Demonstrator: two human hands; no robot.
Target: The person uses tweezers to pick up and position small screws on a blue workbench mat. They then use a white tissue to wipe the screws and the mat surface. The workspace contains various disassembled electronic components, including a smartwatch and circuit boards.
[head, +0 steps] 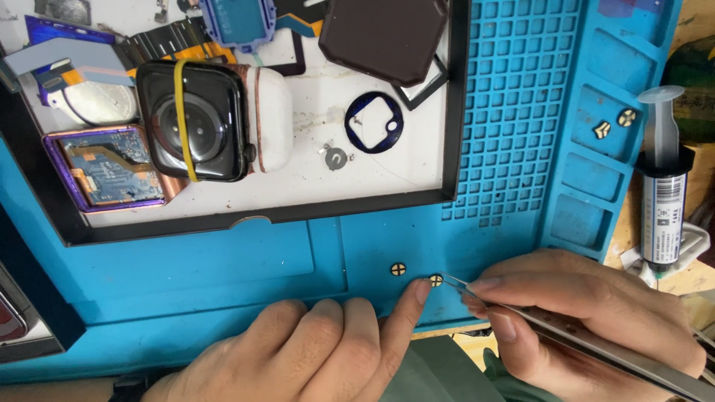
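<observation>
My right hand [588,309] grips metal tweezers [566,335], whose tips touch a small round gold part [436,281] on the blue work mat [223,275]. My left hand [313,353] rests on the mat's near edge with its fingers curled, and its index fingertip presses beside that same gold part. A second round gold part [398,269] lies just to the left. On the white tray [313,212] above sits a black smartwatch body [195,123] face down, wrapped by a yellow rubber band.
The tray also holds a purple-framed circuit board [104,167], a blue ring-shaped part [374,123], a dark square panel [383,37] and flex cables. Two more gold parts [614,123] lie in a mat pocket. A syringe [663,186] stands at the right.
</observation>
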